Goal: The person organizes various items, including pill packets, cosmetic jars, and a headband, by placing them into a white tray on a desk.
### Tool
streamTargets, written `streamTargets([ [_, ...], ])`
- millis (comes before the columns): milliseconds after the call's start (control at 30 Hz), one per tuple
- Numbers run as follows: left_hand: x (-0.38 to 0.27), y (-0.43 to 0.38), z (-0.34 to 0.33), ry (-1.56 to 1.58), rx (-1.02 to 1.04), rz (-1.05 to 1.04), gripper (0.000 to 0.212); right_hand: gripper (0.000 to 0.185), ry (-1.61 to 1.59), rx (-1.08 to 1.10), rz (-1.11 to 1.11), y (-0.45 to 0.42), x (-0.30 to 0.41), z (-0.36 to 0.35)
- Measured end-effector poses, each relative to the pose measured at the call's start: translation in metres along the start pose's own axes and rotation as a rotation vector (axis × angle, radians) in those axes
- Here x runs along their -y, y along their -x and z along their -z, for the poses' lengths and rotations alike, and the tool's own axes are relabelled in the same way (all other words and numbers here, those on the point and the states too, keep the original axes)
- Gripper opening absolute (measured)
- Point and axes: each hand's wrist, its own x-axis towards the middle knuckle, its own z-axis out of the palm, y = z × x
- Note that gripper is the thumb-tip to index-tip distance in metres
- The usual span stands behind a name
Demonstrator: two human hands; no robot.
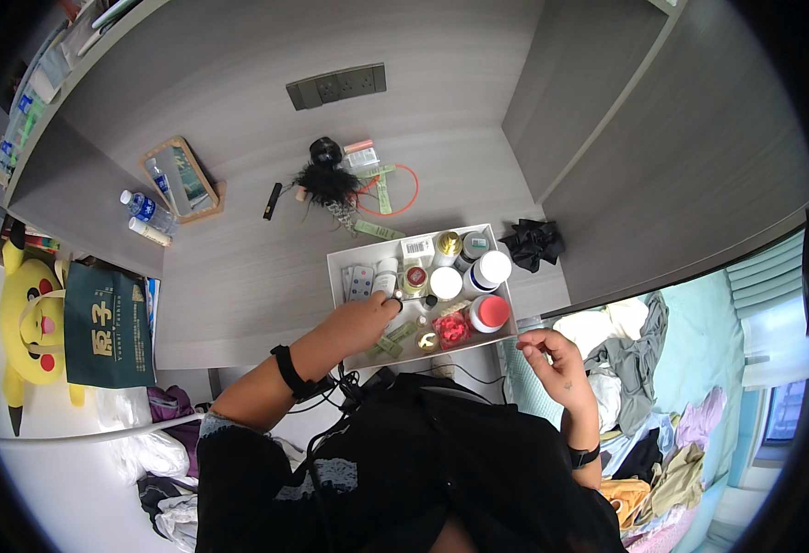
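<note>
A white open box (333,276) stands at the desk's front edge, packed with bottles and jars. My left hand (359,321) reaches over its left part, fingertips together at a small dark-capped item; whether they grip it cannot be told. Beside them are a white tube (385,276), a blister pack (361,282) and a red-topped jar (415,278). To the right stand a gold-capped bottle (449,245), white-lidded jars (446,283) and a red-lidded white jar (491,312). My right hand (549,359) is just outside the box's front right corner, fingers loosely curled and apart, holding nothing visible.
Behind the box lie a black feathery item (327,183), an orange-red ring (416,186) and green sachets (379,229). A black scrunchie (534,244) lies at right. A framed mirror (187,180) and water bottle (149,211) stand left. Cables hang below the box.
</note>
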Motion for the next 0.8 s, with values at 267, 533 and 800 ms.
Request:
streamTargets([
  [267,0.002,-0.012,-0.013,-0.117,0.008,-0.011,0.022,0.019,0.029,-0.012,0.007,0.003,-0.006,0.004],
  [533,0.010,0.002,0.017,0.068,-0.062,0.008,0.023,0.017,0.060,-0.028,-0.025,0.001,-0.006,0.000],
  [800,0.120,-0.036,0.108,-0.030,-0.426,0.173,0.029,0.013,0.088,-0.082,-0.020,0.000,0.000,0.000],
])
